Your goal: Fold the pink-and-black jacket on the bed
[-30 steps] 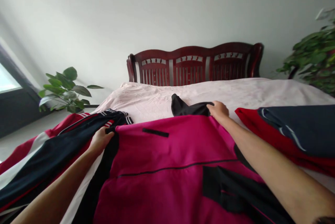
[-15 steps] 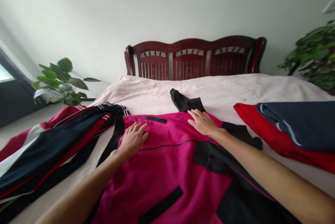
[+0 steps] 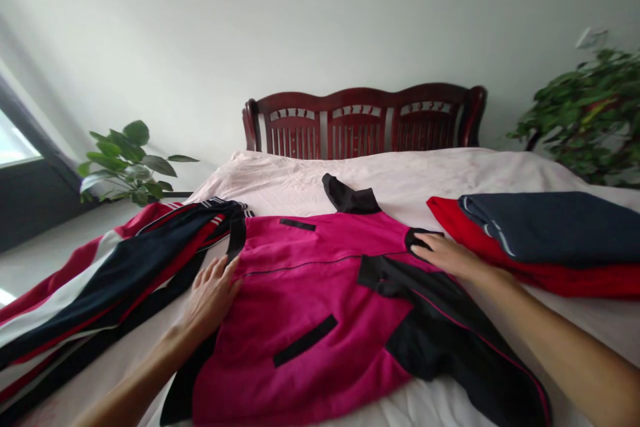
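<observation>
Pink jacket [image 3: 320, 294] with black trim lies spread flat in the middle of the bed [image 3: 300, 180], its black collar toward the headboard [image 3: 363, 122]. At the far left a plant [image 3: 127, 160] stands on the floor, and a striped red, white and dark garment [image 3: 100, 280] lies along the left part of the bed, just beside the jacket. The left hand [image 3: 213, 294] comes next: the arm is stretched forward, the palm is down, and the fingers [image 3: 227, 267] are open and a little spread, resting flat on the left edge of the jacket. On the other side, the right hand [image 3: 447, 255] also lies palm down with the arm extended, the fingers straight and close together on the black shoulder part of the jacket, near its right sleeve. Further right, a folded navy garment [image 3: 550, 224] rests on a red garment [image 3: 550, 277], near the hand but apart from it. Another plant [image 3: 585, 114] is at the far right.
</observation>
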Available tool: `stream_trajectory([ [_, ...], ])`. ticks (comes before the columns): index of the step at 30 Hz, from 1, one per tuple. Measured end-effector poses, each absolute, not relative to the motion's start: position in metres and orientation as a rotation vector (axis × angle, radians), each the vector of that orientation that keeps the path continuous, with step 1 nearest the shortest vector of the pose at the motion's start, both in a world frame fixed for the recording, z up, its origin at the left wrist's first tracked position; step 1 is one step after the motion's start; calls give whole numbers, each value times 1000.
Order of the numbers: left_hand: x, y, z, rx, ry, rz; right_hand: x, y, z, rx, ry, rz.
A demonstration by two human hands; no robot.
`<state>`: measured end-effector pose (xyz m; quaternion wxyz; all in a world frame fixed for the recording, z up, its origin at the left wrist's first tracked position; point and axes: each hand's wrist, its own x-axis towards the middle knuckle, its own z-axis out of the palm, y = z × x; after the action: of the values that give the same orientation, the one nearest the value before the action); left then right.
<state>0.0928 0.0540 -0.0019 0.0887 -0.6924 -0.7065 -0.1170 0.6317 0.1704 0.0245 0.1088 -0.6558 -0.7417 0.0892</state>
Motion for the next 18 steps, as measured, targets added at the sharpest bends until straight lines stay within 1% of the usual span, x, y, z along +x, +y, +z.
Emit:
stream_trajectory([
  [3, 100, -5, 7, -2422, -1895, -540, 652, 109, 28, -1760, -2001, 612],
  [5, 108, -42, 9, -2638, -1744, -504, 654, 68, 27, -1652, -1970, 735],
  [7, 116, -68, 7, -2752, -1595, -399, 649, 33, 21, -1672, -2010, 666],
  [9, 119, -80, 1, -2766, -1535, -331, 642, 13, 14, -1804, -2050, 473],
  [11, 118, -81, -4, -2761, -1562, -317, 638, 7, 7, -1911, -2064, 317],
  [13, 116, -75, -6, -2790, -1653, -324, 640, 14, 9, -1992, -2021, 250],
  [15, 120, -67, -5, -2827, -1818, -409, 638, 26, 23, -2031, -1896, 224],
  [16, 126, -63, -2, -2826, -1934, -506, 634, 32, 35, -2000, -1832, 220],
  [18, 145, -53, 6, -2803, -2196, -846, 613, 38, 67, -1805, -1768, 226],
])
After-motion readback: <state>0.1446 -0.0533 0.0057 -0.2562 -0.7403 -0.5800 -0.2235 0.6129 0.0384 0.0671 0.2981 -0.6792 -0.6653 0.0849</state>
